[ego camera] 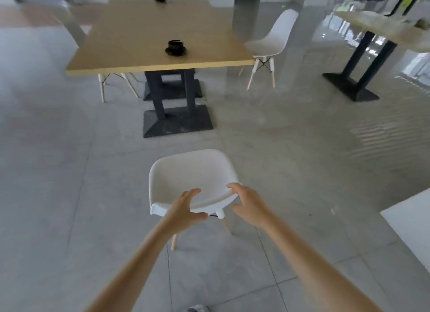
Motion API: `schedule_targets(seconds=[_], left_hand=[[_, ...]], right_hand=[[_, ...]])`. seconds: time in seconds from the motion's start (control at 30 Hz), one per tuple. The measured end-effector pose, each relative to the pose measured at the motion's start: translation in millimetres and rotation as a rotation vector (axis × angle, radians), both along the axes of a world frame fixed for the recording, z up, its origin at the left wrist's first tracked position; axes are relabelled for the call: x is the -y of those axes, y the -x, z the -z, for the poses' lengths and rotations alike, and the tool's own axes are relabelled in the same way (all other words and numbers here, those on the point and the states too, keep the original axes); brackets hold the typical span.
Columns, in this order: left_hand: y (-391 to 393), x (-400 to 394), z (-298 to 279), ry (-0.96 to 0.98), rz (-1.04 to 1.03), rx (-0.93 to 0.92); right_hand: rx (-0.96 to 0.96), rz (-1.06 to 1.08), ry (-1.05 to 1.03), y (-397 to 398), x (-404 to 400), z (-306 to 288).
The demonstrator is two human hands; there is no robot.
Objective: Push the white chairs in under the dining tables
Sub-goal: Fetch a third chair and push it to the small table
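The near chair (pixel 193 179) stands on the floor (pixel 58 172) at 6 o'clock from the table (pixel 158 32), well apart. The left hand (pixel 186 207) grips its backrest edge, thumb beneath; the right hand (pixel 249 204) curls at the corner, contact unclear. Its front legs are hidden. A second chair (pixel 271 35) stands at the table's 3 o'clock, blurred.

chair (pixel 186 172): smooth matt white plastic, pale wood legs
bench (pixel 149 37): matt light wood top
floor (pixel 302 148): glossy grey tile
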State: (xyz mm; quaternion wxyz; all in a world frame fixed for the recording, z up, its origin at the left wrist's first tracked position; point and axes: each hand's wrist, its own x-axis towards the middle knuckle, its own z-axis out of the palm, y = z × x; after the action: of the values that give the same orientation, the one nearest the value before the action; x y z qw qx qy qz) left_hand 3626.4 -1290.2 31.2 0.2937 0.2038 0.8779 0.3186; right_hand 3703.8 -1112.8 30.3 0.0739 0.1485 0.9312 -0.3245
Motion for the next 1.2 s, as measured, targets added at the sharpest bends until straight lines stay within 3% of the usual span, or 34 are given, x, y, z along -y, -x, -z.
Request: schedule_targets(seconds=[0.2, 0.4, 0.57, 0.77, 1.2], left_hand=[[-14, -2, 16, 0.136, -0.076, -0.189], [4, -18, 46, 0.411, 0.032, -0.207], [23, -21, 73, 0.551, 0.136, -0.352], [37, -24, 82, 0.466, 0.167, -0.415], [74, -38, 79, 0.520, 0.177, -0.417]], right_hand=[[-0.034, -0.264, -0.180, 19, 4, 19], [0.077, -0.426, -0.390, 50, 11, 66], [-0.009, -0.470, -0.482, 66, 16, 86], [-0.051, -0.585, -0.520, 82, 7, 87], [0.014, -0.538, -0.534, 119, -6, 93]])
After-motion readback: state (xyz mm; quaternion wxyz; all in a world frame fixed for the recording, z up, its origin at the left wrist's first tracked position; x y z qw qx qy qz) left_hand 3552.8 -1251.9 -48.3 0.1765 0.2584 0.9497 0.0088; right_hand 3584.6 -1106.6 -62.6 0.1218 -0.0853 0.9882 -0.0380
